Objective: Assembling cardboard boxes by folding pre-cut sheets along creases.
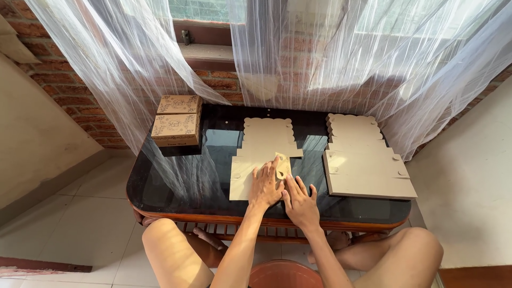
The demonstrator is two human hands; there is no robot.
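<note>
A flat die-cut cardboard box blank [266, 141] lies on the black glass table [176, 184] in front of me. My left hand [266, 186] presses flat on its near part, fingers spread, beside a small folded-up flap [282, 165]. My right hand [300, 201] rests next to it, fingers apart on the blank's near right edge. Neither hand grips anything.
A stack of flat box blanks [365, 168] sits on the table's right side. Two assembled brown printed boxes [177, 121] are stacked at the far left corner. White sheer curtains [133, 80] hang over the table's back. A reddish round bucket [282, 274] stands between my knees.
</note>
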